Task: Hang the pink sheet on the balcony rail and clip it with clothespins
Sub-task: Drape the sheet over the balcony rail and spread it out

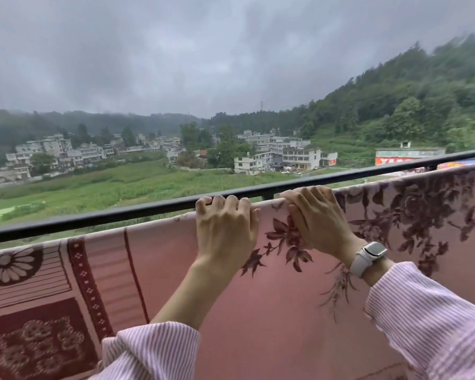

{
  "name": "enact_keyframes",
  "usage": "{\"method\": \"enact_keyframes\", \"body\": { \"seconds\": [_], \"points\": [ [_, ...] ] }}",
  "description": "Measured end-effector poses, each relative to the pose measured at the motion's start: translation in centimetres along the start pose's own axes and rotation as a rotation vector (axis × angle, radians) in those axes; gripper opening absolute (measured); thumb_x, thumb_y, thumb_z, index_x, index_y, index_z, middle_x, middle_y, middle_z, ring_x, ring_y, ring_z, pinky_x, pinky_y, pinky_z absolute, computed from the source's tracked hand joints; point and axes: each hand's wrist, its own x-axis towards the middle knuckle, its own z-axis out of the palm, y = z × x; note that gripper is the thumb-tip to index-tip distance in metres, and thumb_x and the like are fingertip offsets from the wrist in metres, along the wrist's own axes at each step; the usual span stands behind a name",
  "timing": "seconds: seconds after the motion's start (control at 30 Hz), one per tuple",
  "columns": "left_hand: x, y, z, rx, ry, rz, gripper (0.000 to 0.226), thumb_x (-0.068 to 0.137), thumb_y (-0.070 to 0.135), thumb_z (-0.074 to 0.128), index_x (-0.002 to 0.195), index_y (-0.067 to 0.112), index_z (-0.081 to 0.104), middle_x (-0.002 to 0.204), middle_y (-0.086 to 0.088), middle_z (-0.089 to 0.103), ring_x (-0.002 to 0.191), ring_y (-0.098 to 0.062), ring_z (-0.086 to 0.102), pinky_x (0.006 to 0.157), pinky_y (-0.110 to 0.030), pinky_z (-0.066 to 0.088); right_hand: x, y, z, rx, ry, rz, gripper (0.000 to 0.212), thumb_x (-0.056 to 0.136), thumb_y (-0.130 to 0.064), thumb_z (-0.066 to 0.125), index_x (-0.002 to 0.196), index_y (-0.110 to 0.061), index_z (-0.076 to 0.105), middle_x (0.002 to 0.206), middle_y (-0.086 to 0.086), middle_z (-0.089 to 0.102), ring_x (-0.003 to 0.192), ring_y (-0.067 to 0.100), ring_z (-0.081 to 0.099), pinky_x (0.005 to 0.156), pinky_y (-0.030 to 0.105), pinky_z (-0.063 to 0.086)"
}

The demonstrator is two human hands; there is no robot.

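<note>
The left hand (225, 229) has its fingers (220, 202) curled over the top edge of the pink sheet (258, 311), gripping it. The right hand (317, 218) is just beside it, and its fingers (299, 194) are bent over the same edge, holding it too. The sheet is stretched wide just below the black balcony rail (93, 218). It has dark red flowers and square patterns. A white watch (368, 257) is on the right wrist.
</note>
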Motion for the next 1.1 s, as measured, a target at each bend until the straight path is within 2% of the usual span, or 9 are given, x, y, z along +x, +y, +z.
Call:
{"method": "enact_keyframes", "body": {
  "seconds": [0.13, 0.27, 0.47, 0.67, 0.73, 0.83, 0.9, 1.03, 1.1],
  "points": [
    [2.1, 3.9, 2.1, -0.01, 0.025, 0.075, 0.038, 0.087, 0.037, 0.029, 0.084, 0.017, 0.061, 0.07, -0.001, 0.065, 0.063, -0.023, 0.061, 0.064, -0.033, 0.043, -0.4, 3.2, -0.3, -0.002, -0.004, -0.02, 0.041, 0.096, -0.035, 0.018, 0.111, -0.015, 0.05, 0.097, 0.003, 0.062, 0.09, 0.019, 0.049, 0.085, 0.034, 0.033],
    [3.7, 7.6, 3.7, -0.004, 0.053, 0.088, 0.035, 0.086, 0.035, 0.033, 0.085, 0.016, 0.062, 0.07, -0.001, 0.066, 0.062, -0.022, 0.061, 0.062, -0.033, 0.045, -1.0, 7.1, -0.8, 0.015, 0.019, 0.018, 0.039, 0.096, -0.035, 0.018, 0.106, -0.016, 0.051, 0.094, 0.002, 0.062, 0.087, 0.022, 0.054, 0.083, 0.033, 0.034],
    [6.8, 13.6, 6.7, -0.016, 0.111, 0.166, 0.037, 0.088, 0.036, 0.03, 0.079, 0.016, 0.06, 0.065, 0.0, 0.063, 0.058, -0.021, 0.059, 0.058, -0.03, 0.044, -3.0, 15.9, -1.8, -0.009, 0.0, 0.05, 0.031, 0.094, -0.029, 0.026, 0.107, -0.015, 0.051, 0.096, 0.004, 0.061, 0.09, 0.02, 0.049, 0.086, 0.033, 0.033],
    [10.0, 20.7, 9.9, -0.027, 0.188, 0.223, 0.038, 0.087, 0.037, 0.03, 0.074, 0.017, 0.059, 0.062, 0.002, 0.061, 0.055, -0.018, 0.058, 0.053, -0.027, 0.042, -4.9, 24.5, -3.0, -0.024, -0.008, 0.055, 0.037, 0.096, -0.036, 0.018, 0.109, -0.017, 0.047, 0.098, 0.005, 0.06, 0.092, 0.02, 0.048, 0.088, 0.035, 0.035],
    [11.0, 23.2, 10.9, -0.011, 0.194, 0.227, 0.033, 0.086, 0.037, 0.035, 0.077, 0.018, 0.061, 0.063, 0.003, 0.062, 0.056, -0.017, 0.059, 0.053, -0.026, 0.043, -5.5, 27.0, -3.2, -0.023, -0.013, 0.061, 0.036, 0.096, -0.036, 0.018, 0.109, -0.018, 0.047, 0.098, 0.004, 0.061, 0.091, 0.02, 0.05, 0.087, 0.036, 0.036],
    [12.2, 26.7, 12.2, -0.016, 0.177, 0.243, 0.015, 0.078, 0.032, 0.06, 0.079, 0.017, 0.063, 0.063, 0.003, 0.063, 0.057, -0.018, 0.059, 0.054, -0.026, 0.044, -6.4, 30.7, -3.8, -0.021, 0.006, 0.094, 0.039, 0.096, -0.037, 0.017, 0.109, -0.017, 0.047, 0.099, 0.006, 0.061, 0.092, 0.02, 0.048, 0.089, 0.034, 0.035],
    [12.8, 28.3, 12.9, -0.012, 0.168, 0.249, 0.013, 0.075, 0.028, 0.065, 0.08, 0.016, 0.064, 0.064, 0.003, 0.063, 0.056, -0.018, 0.06, 0.054, -0.026, 0.045, -6.9, 32.7, -4.0, -0.036, 0.014, 0.101, 0.04, 0.096, -0.037, 0.017, 0.109, -0.015, 0.048, 0.099, 0.008, 0.061, 0.093, 0.019, 0.046, 0.09, 0.033, 0.033],
    [14.7, 31.8, 14.2, 0.012, 0.164, 0.264, 0.016, 0.077, 0.029, 0.063, 0.083, 0.015, 0.065, 0.065, 0.002, 0.065, 0.057, -0.017, 0.061, 0.053, -0.025, 0.045, -7.6, 36.5, -4.5, -0.056, -0.003, 0.1, 0.04, 0.096, -0.037, 0.016, 0.11, -0.016, 0.046, 0.1, 0.008, 0.06, 0.093, 0.019, 0.045, 0.089, 0.033, 0.033],
    [15.7, 34.3, 14.9, -0.013, 0.145, 0.276, 0.025, 0.083, 0.034, 0.05, 0.084, 0.014, 0.065, 0.066, 0.002, 0.065, 0.057, -0.018, 0.062, 0.052, -0.025, 0.046, -8.1, 38.9, -4.9, -0.051, -0.013, 0.1, 0.039, 0.096, -0.037, 0.017, 0.111, -0.017, 0.046, 0.1, 0.007, 0.059, 0.093, 0.019, 0.045, 0.088, 0.034, 0.033]
  ]
}}
